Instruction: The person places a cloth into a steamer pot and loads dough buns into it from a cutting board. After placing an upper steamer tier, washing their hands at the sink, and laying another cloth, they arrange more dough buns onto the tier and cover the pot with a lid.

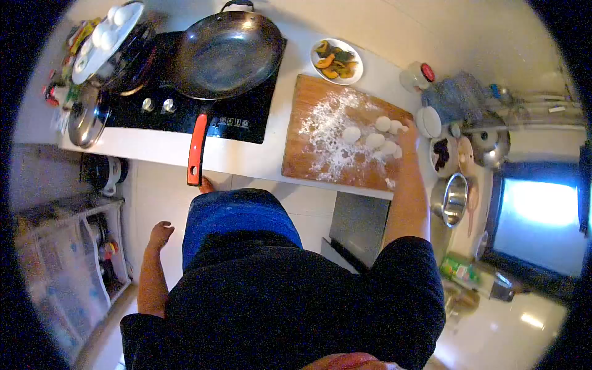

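A wooden board (296,132) dusted with white flour lies on the counter, with several round white dough balls (351,134) on its right half. At the board's right edge, my right hand (408,131) has its fingers closed on a small piece of dough beside the cluster of balls. My left hand (161,234) hangs low at my side, away from the counter, its fingers loosely apart and nothing in it.
A large pan (229,55) with a red handle (197,148) sits on the black cooktop (246,114), the handle jutting past the counter edge. Behind the board are a plate of orange slices (337,61) and a red-lidded jar (416,77). Bowls (428,122) stand to the right.
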Action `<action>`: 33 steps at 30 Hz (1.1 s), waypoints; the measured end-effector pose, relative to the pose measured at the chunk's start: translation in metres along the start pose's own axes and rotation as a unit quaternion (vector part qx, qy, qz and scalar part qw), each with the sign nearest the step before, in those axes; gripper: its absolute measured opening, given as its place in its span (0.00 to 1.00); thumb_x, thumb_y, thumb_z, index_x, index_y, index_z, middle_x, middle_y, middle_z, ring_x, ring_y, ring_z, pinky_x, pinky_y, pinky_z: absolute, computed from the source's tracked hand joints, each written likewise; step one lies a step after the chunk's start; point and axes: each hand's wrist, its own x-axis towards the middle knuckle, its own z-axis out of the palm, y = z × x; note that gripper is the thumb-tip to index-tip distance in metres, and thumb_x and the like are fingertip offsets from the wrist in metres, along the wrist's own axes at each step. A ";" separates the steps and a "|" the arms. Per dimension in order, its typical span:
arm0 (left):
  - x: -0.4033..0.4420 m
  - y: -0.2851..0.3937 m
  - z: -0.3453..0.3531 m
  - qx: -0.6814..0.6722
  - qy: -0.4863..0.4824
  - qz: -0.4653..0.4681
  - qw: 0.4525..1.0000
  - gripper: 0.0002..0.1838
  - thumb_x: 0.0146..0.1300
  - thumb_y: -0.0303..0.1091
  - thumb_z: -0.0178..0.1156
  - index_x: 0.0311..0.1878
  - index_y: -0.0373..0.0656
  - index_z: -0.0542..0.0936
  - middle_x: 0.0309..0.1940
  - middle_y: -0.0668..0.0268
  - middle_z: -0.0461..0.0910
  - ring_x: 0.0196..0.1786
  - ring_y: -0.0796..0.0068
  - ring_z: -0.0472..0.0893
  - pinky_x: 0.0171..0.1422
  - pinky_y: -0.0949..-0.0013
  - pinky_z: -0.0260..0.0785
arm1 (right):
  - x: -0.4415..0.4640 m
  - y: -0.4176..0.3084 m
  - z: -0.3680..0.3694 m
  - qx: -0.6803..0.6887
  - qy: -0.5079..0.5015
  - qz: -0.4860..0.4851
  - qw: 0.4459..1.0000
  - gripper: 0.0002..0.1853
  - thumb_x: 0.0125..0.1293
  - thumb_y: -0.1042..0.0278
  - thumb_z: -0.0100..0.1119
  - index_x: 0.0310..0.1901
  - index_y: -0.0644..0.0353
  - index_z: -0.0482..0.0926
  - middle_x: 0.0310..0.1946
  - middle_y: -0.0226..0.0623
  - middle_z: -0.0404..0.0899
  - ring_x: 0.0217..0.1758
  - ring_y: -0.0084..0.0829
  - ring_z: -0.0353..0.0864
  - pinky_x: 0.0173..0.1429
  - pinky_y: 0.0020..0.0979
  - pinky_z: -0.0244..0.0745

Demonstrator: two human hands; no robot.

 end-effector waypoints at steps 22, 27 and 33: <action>-0.047 0.026 0.019 -0.173 0.034 -0.014 0.984 0.19 0.52 0.40 0.60 0.44 0.39 0.76 0.35 0.53 0.79 0.38 0.62 0.79 0.44 0.66 0.71 | -0.044 -0.132 0.048 0.345 -0.285 0.155 0.881 0.23 0.40 0.76 0.65 0.44 0.59 0.76 0.35 0.39 0.77 0.32 0.30 0.77 0.32 0.26 0.74; -0.031 -0.012 0.028 -0.072 0.061 0.047 0.994 0.21 0.52 0.45 0.59 0.43 0.39 0.76 0.35 0.52 0.79 0.40 0.59 0.79 0.47 0.62 0.70 | -0.050 -0.122 0.064 0.250 -0.181 -0.011 0.951 0.23 0.38 0.76 0.64 0.42 0.63 0.75 0.37 0.42 0.77 0.36 0.35 0.77 0.38 0.31 0.73; -0.025 -0.052 0.048 -0.047 0.043 0.021 0.998 0.21 0.51 0.46 0.59 0.42 0.40 0.77 0.33 0.53 0.79 0.38 0.59 0.79 0.47 0.64 0.70 | -0.057 -0.134 0.078 0.152 -0.156 -0.031 0.976 0.27 0.34 0.76 0.66 0.43 0.64 0.74 0.36 0.43 0.76 0.39 0.39 0.75 0.44 0.35 0.71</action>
